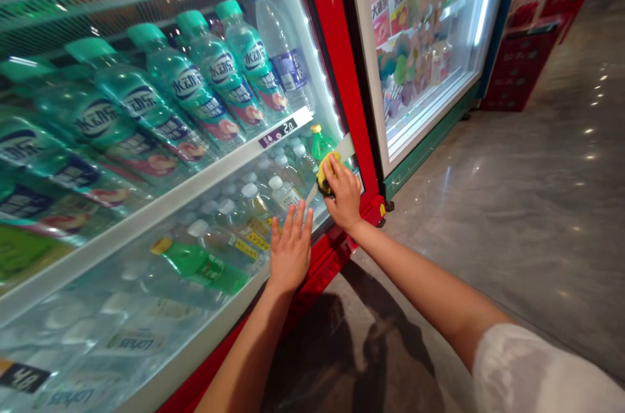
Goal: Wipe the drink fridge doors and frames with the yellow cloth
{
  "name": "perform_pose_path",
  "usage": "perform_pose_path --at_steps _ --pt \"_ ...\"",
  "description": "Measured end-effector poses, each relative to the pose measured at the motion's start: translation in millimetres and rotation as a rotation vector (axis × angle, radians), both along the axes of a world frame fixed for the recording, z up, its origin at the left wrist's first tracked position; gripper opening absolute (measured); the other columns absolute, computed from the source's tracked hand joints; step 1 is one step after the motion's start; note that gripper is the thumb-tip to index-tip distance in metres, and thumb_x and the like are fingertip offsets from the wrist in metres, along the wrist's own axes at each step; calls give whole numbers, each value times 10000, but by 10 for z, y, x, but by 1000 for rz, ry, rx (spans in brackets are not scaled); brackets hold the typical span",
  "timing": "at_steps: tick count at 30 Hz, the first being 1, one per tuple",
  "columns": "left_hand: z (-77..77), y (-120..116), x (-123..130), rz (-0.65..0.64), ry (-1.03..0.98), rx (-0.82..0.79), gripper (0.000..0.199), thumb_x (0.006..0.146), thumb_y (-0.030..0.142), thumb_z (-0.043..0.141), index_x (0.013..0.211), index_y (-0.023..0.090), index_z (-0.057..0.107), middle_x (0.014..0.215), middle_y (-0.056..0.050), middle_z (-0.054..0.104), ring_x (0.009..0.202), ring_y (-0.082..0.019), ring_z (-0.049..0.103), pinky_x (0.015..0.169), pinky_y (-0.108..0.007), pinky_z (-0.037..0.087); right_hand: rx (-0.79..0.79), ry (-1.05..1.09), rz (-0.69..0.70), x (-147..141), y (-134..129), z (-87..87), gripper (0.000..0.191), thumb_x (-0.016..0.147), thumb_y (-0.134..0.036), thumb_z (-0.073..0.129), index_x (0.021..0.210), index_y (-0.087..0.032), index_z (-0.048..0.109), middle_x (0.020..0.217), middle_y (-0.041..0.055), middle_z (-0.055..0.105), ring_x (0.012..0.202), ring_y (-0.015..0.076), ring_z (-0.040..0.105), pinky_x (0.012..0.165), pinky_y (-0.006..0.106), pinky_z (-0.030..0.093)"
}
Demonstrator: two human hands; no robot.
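Note:
My left hand (291, 250) lies flat with fingers stretched against the lower part of the glass door (161, 341) of a red-framed drinks fridge. Farther along, near the door's lower right corner, my right hand (344, 195) grips a yellow-and-black hand tool (326, 172) against the glass. A pale strip (346, 149) runs slantwise past the tool on both sides; whether it belongs to the tool is unclear. The fingers partly hide the tool, so its exact kind does not show. Behind the glass near my hands stand white-capped bottles (279, 188) and a green bottle (319, 142).
Teal-capped bottles (185, 84) fill the shelf above, behind a price rail (215, 169). A green bottle with a yellow cap (200, 263) leans lower down. A second lit fridge (415, 133) adjoins on the right, with red boxes (517, 71) beyond it. The floor (498, 185) is grey and shiny.

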State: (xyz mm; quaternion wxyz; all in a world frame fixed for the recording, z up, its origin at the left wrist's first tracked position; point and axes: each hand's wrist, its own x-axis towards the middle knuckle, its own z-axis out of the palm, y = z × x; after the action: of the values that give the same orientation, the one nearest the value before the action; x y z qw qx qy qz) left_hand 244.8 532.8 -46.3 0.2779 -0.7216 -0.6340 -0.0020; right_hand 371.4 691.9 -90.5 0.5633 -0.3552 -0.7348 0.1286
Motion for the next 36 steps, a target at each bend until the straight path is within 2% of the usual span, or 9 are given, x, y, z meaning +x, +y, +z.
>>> perform_pose_path --at_steps 3,6,9,13,19,25,31,33,36 --pt "-12 -78 -61 10 -9 20 753 915 146 468 1630 189 235 1680 -95 192 1588 -243 71 1275 -554 -88 140 -150 159 24 -213 -203 702 829 -111 522 1483 -367 515 1601 -10 463 1500 239 358 1221 495 274" --pt "-28 -215 -154 24 -11 32 780 915 143 483 1637 214 198 1677 -86 198 1587 -235 77 1269 -550 -113 37 -51 66 105 -71 -256 735 794 -35 458 1443 -364 563 1574 -3 498 1479 234 392 1206 506 303" --pt "-16 -367 -254 35 -1 36 795 917 138 500 1639 236 182 1677 -76 196 1586 -221 64 1267 -533 -129 -65 139 -81 51 138 12 851 727 -6 416 1527 -292 470 1622 35 423 1476 246 393 1175 487 369" --pt "57 -530 -354 36 11 45 766 936 151 496 1635 256 200 1676 -64 199 1584 -211 44 1272 -523 -122 54 55 -2 -146 -82 295 850 773 -40 440 1575 -316 382 1659 -5 361 1509 257 333 1183 502 355" --pt "98 -738 -426 79 -16 81 781 934 149 509 1633 298 192 1678 -36 187 1583 -215 26 1275 -527 -117 220 -126 147 -78 -381 -32 650 858 -83 454 1439 -347 573 1538 -16 542 1460 225 417 1163 454 385" --pt "77 -878 -443 87 -36 138 901 898 151 591 1634 325 102 1683 -23 130 1583 -224 -1 1271 -503 -155 108 35 -96 -242 -375 255 870 780 -42 445 1603 -296 326 1635 45 403 1485 265 385 1098 505 446" --pt "145 -980 -492 94 11 231 873 917 164 597 1634 333 127 1685 -7 146 1582 -193 -58 1273 -481 -161 518 -358 214 -207 -759 -74 547 991 -168 513 1461 -447 508 1524 -90 554 1455 167 417 1162 398 353" --pt "168 -1039 -522 111 15 257 863 920 166 596 1632 346 141 1689 -4 145 1584 -205 -58 1272 -514 -151 474 -337 171 -110 -650 -175 550 988 -148 518 1448 -450 518 1514 -81 566 1461 183 410 1155 427 356" --pt "185 -1145 -564 142 16 297 866 914 176 615 1632 346 160 1699 -10 91 1588 -233 -65 1271 -552 -130 328 -158 35 -129 -499 -39 662 922 -81 510 1513 -376 468 1579 7 496 1493 266 372 1116 490 406"
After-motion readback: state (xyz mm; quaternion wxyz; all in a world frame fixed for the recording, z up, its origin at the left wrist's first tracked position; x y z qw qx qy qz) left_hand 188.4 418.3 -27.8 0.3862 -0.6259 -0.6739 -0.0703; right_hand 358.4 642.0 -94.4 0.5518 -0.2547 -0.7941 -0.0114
